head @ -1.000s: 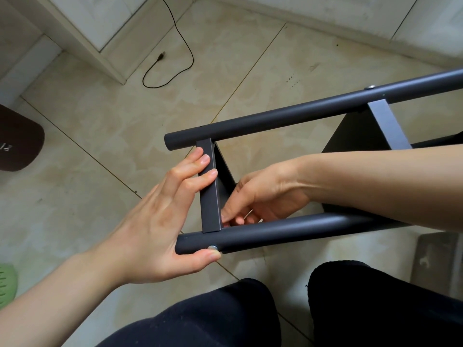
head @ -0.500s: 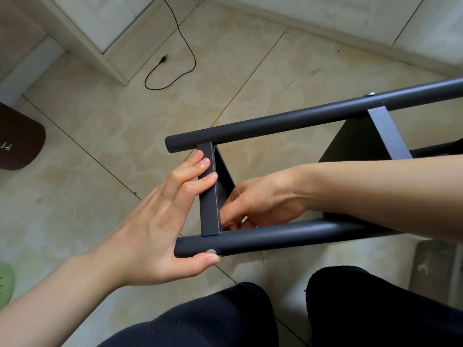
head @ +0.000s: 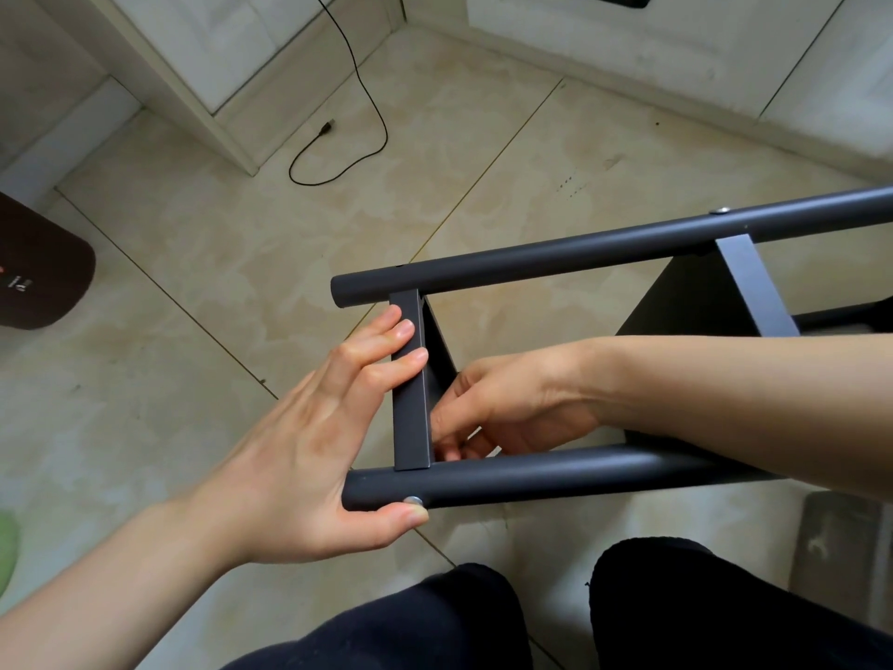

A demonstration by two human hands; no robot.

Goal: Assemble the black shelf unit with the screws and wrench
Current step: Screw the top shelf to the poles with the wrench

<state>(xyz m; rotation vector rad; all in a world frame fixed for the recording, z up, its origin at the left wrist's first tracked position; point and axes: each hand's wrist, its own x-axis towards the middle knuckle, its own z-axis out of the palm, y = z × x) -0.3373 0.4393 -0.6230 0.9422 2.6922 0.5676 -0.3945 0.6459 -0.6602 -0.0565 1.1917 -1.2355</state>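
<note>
A dark mat [head: 34,278] is seen at the far left edge of the tiled floor [head: 203,263], with a green object [head: 7,548] below it. A black cable [head: 360,104] lies loose on the floor near the white cabinet [head: 232,55], well apart from the work.

The left hand [head: 309,452] is laid against the end of the shelf unit [head: 580,360]. Its fingers [head: 386,345] are held straight and slightly apart, pressed on the crossbar [head: 410,379], while the thumb is set under the near tube [head: 555,473], just beside a silver screw [head: 413,500].

The shelf unit is held on its side above the floor, in front of the knees [head: 531,616]. Its long axis runs from the open tube ends at the centre out past the right edge, rising slightly to the right. The far tube [head: 604,251] and near tube lie roughly parallel, joined by the short crossbar near their left ends. A second screw [head: 721,210] is seen on the far tube, above a second crossbar [head: 754,287] and a dark panel [head: 691,302].

The right hand [head: 507,408] is reached in between the tubes, touching the crossbar's inner side. Its fingers are curled together at the joint; whether anything is pinched cannot be told.

Open floor lies left of and beyond the tube ends; a grey block [head: 841,548] stands at the lower right.
</note>
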